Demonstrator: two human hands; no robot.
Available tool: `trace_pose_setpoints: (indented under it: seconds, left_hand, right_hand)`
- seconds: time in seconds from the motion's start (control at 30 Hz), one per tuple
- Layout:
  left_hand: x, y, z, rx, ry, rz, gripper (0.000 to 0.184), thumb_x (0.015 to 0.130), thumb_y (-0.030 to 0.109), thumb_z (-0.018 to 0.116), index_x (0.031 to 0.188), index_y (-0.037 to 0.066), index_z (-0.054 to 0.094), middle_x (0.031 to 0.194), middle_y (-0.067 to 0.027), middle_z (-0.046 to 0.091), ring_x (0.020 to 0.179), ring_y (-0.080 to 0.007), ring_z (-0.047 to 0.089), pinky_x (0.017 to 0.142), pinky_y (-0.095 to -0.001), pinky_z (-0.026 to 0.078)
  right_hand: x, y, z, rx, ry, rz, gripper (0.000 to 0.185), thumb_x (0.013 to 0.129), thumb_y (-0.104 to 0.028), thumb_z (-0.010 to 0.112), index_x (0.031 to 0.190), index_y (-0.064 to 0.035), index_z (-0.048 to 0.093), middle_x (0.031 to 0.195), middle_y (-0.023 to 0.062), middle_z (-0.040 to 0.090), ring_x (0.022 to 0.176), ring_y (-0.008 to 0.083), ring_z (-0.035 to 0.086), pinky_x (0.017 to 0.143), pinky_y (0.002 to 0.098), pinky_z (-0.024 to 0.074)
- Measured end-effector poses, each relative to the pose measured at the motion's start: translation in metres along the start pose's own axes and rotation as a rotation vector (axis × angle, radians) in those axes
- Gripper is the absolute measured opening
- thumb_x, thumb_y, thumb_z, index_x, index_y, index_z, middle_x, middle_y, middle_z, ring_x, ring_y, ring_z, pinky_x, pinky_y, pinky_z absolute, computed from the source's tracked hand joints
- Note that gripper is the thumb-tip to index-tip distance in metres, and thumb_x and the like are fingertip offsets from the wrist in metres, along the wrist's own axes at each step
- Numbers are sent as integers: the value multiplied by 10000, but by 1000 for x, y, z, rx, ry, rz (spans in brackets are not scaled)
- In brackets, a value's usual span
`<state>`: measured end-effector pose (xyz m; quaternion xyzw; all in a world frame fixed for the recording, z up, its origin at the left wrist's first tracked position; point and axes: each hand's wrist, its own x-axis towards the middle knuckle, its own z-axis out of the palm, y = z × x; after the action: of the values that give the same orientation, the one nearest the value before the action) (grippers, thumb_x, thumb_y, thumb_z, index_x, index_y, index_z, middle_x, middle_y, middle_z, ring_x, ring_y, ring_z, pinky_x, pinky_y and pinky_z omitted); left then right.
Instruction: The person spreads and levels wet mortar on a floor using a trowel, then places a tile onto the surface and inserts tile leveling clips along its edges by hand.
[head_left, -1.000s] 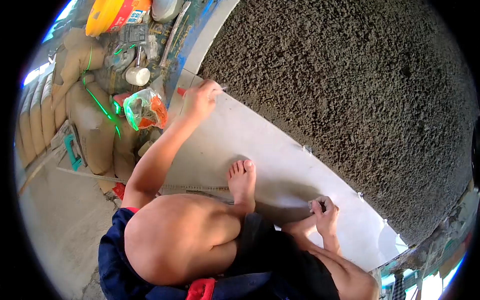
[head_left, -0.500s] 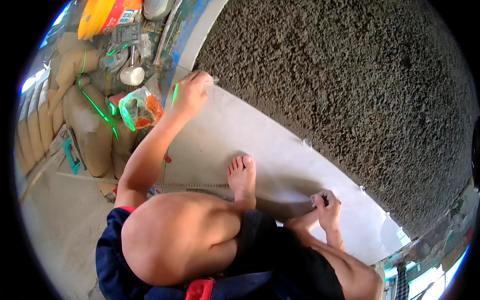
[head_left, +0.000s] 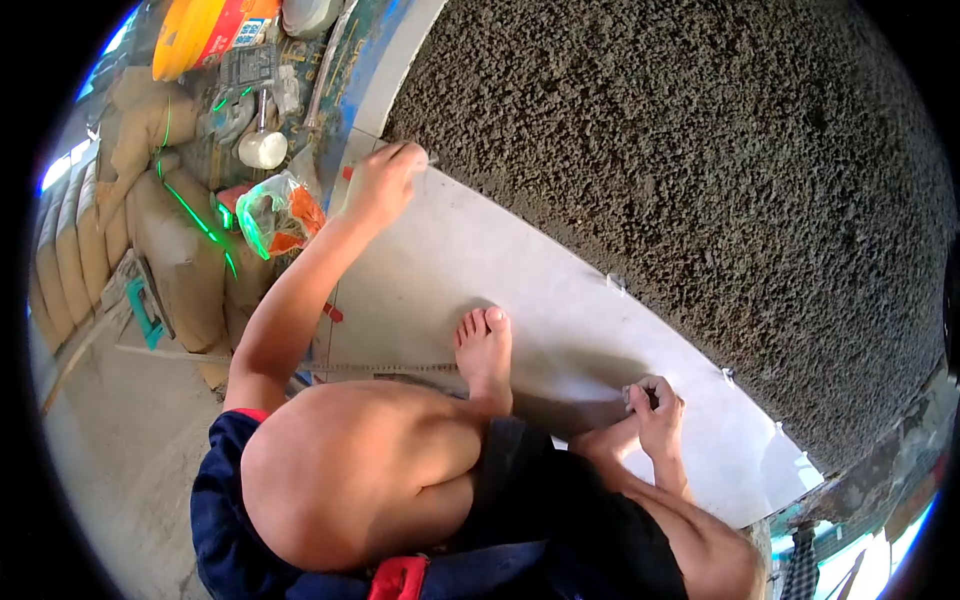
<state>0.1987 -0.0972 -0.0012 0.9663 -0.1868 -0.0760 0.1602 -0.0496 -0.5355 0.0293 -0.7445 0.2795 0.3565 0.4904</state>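
My left hand (head_left: 386,188) is closed at the far corner of a pale floor tile (head_left: 480,260), right at its edge against the grey mortar. A small translucent tile leveling clip (head_left: 431,159) pokes out by its fingertips. My right hand (head_left: 656,412) is held above the tile near my bent leg, thumb and fingers curled together. Something small and greyish shows at those fingertips, too small to name. More clips, such as one clear clip (head_left: 614,286) and one white clip (head_left: 727,376), stand along the tile's mortar edge. My bare foot (head_left: 484,345) rests on the tile.
Rough mortar (head_left: 680,170) spreads beyond the tile. At left are a white-headed mallet (head_left: 263,149), a plastic bag (head_left: 282,215) with orange pieces, stacked sacks (head_left: 180,265), a teal-handled trowel (head_left: 145,315) and an orange bucket (head_left: 205,38). Red wedges (head_left: 333,312) sit by the tile's left edge.
Both hands stay nearly in place; the view shifts slightly. The green light beside my left wrist is gone, and a red piece shows there. More of the red wedge by my left forearm is visible.
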Motion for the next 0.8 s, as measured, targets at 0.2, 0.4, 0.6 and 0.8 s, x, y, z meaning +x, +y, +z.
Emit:
trace_pose_setpoints:
  seconds: [0.2,0.4,0.6,0.8]
  left_hand:
    - [3,-14,2,-54,-96,15,352,674,-127,553,986,18,633,928,-140,651,898,-358,637,774,-413,535]
    - [-2,-6,-3,93,-135,97,430,673,-110,565,1062,46,664,1038,-124,653,976,-320,633,832,-408,528]
    - [12,-12,-9,264,-251,226,387,661,-41,602,1027,62,671,1050,-69,666,970,-273,631,793,-375,532]
    - [19,1,-6,262,-305,214,233,698,10,594,907,84,664,923,-36,646,895,-264,633,720,-400,527]
  right_hand:
    - [3,2,0,-35,16,-38,193,902,-228,687,851,-45,650,688,18,690,615,104,625,661,250,484]
    - [3,1,1,-55,11,-51,203,904,-249,687,843,-61,643,698,5,698,612,116,635,664,251,482]
    - [4,0,1,-67,22,-46,196,905,-253,683,849,-69,644,686,5,695,610,125,643,665,267,485]
    - [4,2,7,-103,31,-50,183,900,-247,688,871,-71,649,696,15,693,626,128,645,668,274,484]
